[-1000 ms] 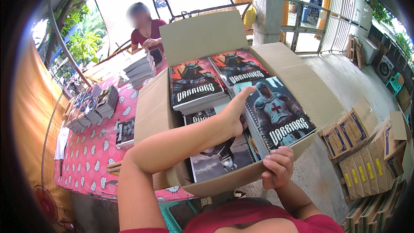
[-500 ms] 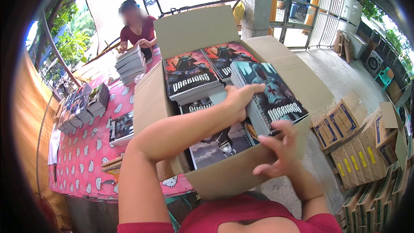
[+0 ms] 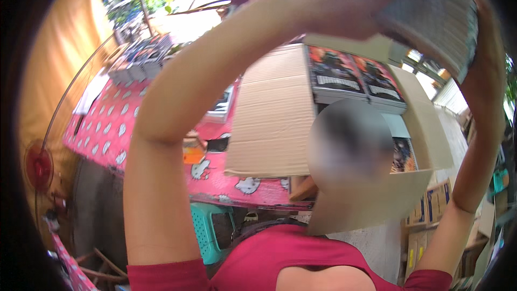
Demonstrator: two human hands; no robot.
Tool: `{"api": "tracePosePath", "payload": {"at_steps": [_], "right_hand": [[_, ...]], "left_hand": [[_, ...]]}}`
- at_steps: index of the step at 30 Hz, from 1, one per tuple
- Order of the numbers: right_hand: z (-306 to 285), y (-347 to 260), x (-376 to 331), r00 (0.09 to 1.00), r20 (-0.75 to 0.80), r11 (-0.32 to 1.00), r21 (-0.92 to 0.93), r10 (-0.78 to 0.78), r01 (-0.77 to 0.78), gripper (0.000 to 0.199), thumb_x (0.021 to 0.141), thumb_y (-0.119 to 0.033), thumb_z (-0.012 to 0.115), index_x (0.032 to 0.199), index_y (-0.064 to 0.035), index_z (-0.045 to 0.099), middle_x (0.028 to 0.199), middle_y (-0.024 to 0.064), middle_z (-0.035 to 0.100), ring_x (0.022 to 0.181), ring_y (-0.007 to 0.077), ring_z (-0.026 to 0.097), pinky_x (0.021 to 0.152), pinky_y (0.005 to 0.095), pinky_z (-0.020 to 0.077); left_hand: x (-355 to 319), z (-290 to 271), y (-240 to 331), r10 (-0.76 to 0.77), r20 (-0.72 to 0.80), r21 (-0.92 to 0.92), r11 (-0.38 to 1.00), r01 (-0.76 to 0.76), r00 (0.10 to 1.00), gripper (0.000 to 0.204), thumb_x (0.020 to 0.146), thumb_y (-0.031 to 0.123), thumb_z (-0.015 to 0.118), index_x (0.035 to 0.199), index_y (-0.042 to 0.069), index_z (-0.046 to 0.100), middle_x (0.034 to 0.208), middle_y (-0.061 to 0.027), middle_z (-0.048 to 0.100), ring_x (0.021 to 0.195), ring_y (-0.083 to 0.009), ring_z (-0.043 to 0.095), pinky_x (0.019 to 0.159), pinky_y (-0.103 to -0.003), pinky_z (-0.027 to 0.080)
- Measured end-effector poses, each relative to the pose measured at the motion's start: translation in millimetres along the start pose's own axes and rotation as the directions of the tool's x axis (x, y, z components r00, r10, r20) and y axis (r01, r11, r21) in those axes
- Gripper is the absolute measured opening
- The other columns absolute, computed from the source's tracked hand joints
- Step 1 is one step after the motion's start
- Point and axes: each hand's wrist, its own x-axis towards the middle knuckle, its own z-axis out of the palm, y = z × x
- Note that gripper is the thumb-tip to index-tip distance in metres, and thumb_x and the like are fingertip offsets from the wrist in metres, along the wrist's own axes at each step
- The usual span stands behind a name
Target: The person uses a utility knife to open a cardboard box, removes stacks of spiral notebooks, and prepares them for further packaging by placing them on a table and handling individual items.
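left hand (image 3: pixel 344 0) | fingers clasp stack of books (image 3: pixel 436 19); right hand (image 3: pixel 474 0) grips far end | page edges downward, long axis left-right

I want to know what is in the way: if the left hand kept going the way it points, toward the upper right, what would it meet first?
The left hand already touches the stack of books held overhead; beyond it is the right hand. Depth is unclear.

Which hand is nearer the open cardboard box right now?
Neither clearly: both are raised well above the cardboard box. Left hand and right hand grip a stack of books near the top of view.
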Motion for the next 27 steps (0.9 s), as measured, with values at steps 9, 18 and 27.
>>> {"api": "tracePosePath", "payload": {"at_steps": [9,18,27], "right_hand": [[145,-90,102,0.842,-0.374,0.741,0.670,0.389,-0.045,0.038,0.070,-0.007,0.072,0.104,-0.0015,0.057,0.094,0.0084,0.062,0.083,0.0157,0.059,0.071,0.0258,0.0482],[272,-175,122,0.535,0.713,-0.348,0.694,0.453,-0.631,0.064,0.067,-0.032,0.076,0.116,-0.0022,0.049,0.111,0.0112,0.054,0.096,0.0199,0.054,0.079,0.0313,0.0451],[219,-78,17,0.149,0.805,0.120,0.097,0.575,-0.988,0.079,0.075,-0.063,0.054,0.126,-0.0042,0.043,0.111,0.0136,0.053,0.097,0.0219,0.049,0.076,0.0373,0.0415]], "left_hand": [[-140,-101,-84,-0.620,-0.538,-0.794,0.600,-0.097,0.571,0.072,0.079,0.018,0.068,0.133,0.002,0.023,0.129,-0.0167,0.035,0.121,-0.0259,0.034,0.099,-0.040,0.032],[-225,-69,-110,-0.945,-0.271,-0.893,0.176,-0.415,0.182,0.032,0.080,0.028,0.058,0.102,0.006,0.057,0.097,-0.0057,0.061,0.090,-0.0196,0.058,0.081,-0.034,0.047],[-366,52,-187,-0.985,0.007,-0.983,0.024,-0.181,-0.171,0.030,0.077,0.016,0.061,0.097,-0.006,0.055,0.091,-0.0135,0.061,0.076,-0.0256,0.061,0.070,-0.041,0.051]]}}
